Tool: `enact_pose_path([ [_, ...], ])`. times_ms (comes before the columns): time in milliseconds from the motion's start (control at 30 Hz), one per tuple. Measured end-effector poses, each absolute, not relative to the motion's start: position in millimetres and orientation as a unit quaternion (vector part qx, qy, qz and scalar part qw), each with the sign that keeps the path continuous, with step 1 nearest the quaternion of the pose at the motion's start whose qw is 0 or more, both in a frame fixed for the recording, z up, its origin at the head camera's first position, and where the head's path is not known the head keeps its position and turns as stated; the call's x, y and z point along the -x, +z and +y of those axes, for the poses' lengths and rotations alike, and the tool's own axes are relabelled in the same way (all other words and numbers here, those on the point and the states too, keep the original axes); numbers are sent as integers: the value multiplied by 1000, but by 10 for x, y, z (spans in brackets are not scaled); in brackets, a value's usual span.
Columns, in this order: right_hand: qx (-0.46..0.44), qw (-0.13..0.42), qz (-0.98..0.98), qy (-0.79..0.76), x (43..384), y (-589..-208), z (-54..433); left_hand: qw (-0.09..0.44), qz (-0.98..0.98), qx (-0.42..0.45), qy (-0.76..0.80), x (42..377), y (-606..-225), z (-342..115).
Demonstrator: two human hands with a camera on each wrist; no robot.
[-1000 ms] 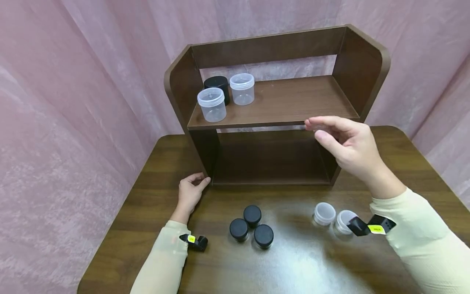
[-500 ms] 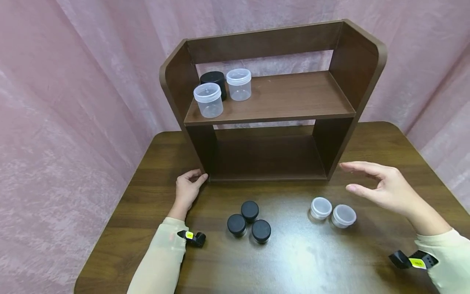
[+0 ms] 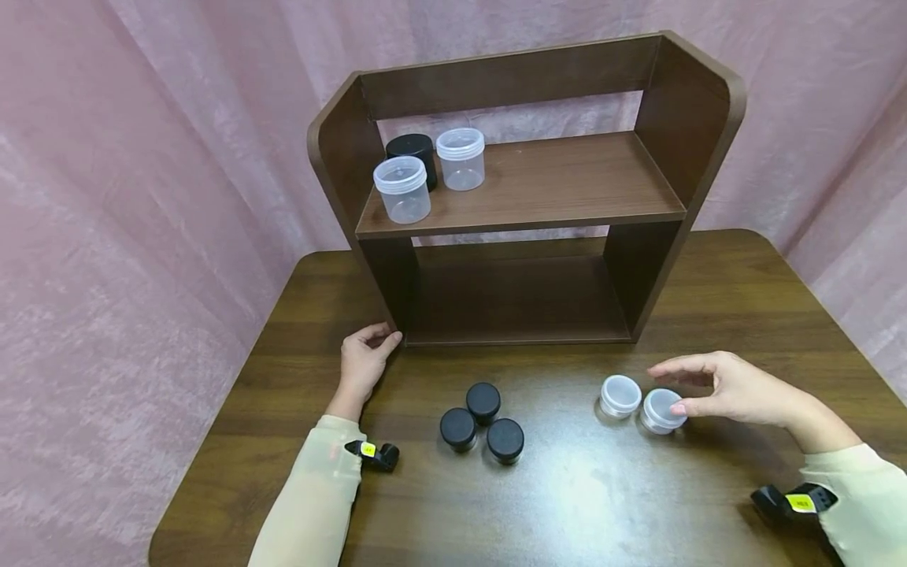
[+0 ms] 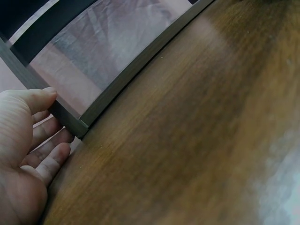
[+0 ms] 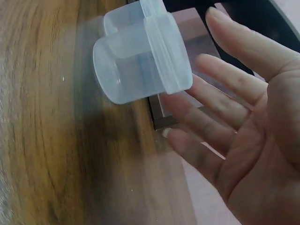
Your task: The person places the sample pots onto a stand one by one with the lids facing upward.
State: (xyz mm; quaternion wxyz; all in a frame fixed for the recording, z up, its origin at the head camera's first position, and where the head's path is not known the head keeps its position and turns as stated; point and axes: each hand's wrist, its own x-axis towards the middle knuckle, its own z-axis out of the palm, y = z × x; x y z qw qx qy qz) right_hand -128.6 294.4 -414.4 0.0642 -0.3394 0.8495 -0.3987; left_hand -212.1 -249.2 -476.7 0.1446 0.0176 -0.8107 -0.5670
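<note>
My left hand [image 3: 363, 368] holds the lower left corner of the brown two-tier shelf [image 3: 520, 343]. In the left wrist view, its thumb lies on the panel's front edge and its fingers [image 4: 49, 129] curl behind. My right hand [image 3: 737, 394] hovers around a clear plastic jar [image 3: 662, 413] with a translucent white lid, thumb and fingers spread apart. The right wrist view shows this jar [image 5: 131, 58] in front of the spread fingers, near the lid. A second clear jar [image 3: 620, 397] stands just to its left, partly hidden behind it in the wrist view.
Three small jars with black lids [image 3: 483, 402] stand clustered on the wooden table [image 3: 567, 504]. On the upper tier's left end are two clear jars [image 3: 462, 161] and a black-lidded one [image 3: 412, 150]. A pink curtain [image 3: 177, 157] hangs behind.
My right hand has moved from in front of the shelf out to the right, then down to the right-hand clear jar. My left hand stays at the shelf corner.
</note>
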Motion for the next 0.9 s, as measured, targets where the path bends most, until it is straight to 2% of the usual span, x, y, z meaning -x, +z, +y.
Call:
enact_pose_path([
  [167, 374, 146, 787, -468, 1350, -4216, 2989, 147, -811, -19, -566, 2127, -4781, -2487],
  [333, 376, 201, 752, -502, 1372, -4271, 2974, 142, -810, -18, -569, 2129, -4785, -2489],
  [633, 360, 235, 741, -516, 1398, -4321, 2957, 137, -815, -23, -562, 2118, -4780, -2498],
  [900, 356, 230, 739, -524, 1452, -4365, 2973, 140, -814, -19, -563, 2126, -4775, -2497],
])
